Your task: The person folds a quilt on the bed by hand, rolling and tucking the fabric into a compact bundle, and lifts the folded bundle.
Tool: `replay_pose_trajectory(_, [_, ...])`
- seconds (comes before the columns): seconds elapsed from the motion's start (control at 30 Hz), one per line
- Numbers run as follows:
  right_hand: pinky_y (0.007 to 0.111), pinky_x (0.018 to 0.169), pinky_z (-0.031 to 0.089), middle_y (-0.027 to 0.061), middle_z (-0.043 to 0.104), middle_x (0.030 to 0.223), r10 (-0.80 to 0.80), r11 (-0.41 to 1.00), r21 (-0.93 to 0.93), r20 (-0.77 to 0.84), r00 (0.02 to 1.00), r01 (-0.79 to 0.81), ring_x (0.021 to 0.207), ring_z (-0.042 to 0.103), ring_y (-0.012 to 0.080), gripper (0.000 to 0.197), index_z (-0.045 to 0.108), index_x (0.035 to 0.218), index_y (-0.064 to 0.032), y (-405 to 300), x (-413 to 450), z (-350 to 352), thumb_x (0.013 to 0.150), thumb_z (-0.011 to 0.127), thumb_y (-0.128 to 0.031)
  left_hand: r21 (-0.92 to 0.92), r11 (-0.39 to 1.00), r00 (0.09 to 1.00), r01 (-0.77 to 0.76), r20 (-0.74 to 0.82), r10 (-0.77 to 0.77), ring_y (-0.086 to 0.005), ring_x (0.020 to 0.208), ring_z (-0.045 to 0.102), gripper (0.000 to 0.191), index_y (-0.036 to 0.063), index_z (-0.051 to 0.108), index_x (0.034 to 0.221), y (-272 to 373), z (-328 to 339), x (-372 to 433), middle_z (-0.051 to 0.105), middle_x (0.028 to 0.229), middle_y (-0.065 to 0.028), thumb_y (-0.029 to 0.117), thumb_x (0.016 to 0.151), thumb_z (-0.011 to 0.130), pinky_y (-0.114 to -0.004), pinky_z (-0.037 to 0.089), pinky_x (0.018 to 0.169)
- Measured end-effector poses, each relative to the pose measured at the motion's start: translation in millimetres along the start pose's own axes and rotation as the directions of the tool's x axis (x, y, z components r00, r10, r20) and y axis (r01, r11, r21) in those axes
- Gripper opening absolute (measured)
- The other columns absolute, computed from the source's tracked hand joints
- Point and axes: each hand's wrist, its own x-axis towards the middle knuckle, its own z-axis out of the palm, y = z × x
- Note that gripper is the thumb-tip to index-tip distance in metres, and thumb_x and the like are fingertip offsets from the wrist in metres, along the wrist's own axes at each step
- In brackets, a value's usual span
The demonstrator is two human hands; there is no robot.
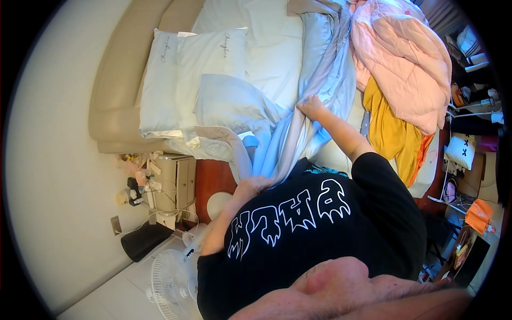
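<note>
A light blue quilt or duvet cover with a grey-beige border (288, 148) lies bunched across the near side of the bed. My right hand (312, 107) is closed on its border, out over the mattress with the arm stretched. Close to my black shirt, my left hand (253, 187) grips gathered folds of the same cover. Between the hands the fabric hangs in long folds. A turned-over part of the bedding (236, 98) lies beside two pale pillows (160, 84), which bear writing. The pale fitted sheet (272, 52) shows beyond them.
A beige headboard (120, 72) stands at the left. A pink comforter (404, 68) and mustard cloth (386, 132) lie at the bed's right end. Below the headboard is a bedside cabinet (185, 180) with cables. A white fan (172, 280) stands at lower left, and a cluttered rack (460, 120) at right.
</note>
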Motion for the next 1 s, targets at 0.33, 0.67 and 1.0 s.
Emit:
replay_pose_trajectory(0.33, [0.043,0.079,0.043,0.0058,0.066,0.095,0.051,0.997,0.062,-0.119,0.992,-0.044,0.098,0.06,0.0234,0.021,0.061,0.103,-0.0172,32.1,16.9,22.2,0.085,0.05,-0.018,-0.154,0.987,0.998,0.035,-0.038,-0.042,-0.0275,0.078,0.059,0.042,0.0169,0.054,0.122,-5.0,-2.1,-16.9,0.055,0.081,-0.0093,0.017,0.08,0.057,-0.035,0.046,0.065])
replay_pose_trajectory(0.67, [0.047,0.068,0.046,0.0224,0.06,0.078,0.655,0.712,0.665,-0.515,0.553,-0.225,0.079,0.059,0.041,0.01,0.054,0.086,-0.0047,116.9,-110.4,-15.1,0.075,0.054,-0.005,0.056,0.916,0.907,0.398,-0.172,-0.384,-0.0395,0.079,0.06,0.043,0.0209,0.06,0.115,-41.4,-59.2,-6.0,0.063,0.088,-0.0208,0.016,0.073,0.066,-0.044,0.05,0.07])
replay_pose_trajectory(1.0, [0.038,0.054,0.04,0.0165,0.049,0.066,0.66,0.742,0.669,-0.739,0.133,0.037,0.062,0.052,0.0352,0.017,0.052,0.078,-0.0015,26.4,-357.5,-164.5,0.066,0.063,-0.006,0.743,0.629,0.357,0.229,-0.665,0.656,-0.0355,0.082,0.06,0.034,0.0088,0.061,0.101,-38.9,-369.3,151.1,0.063,0.094,-0.0131,-0.002,0.069,0.058,-0.042,0.048,0.072])
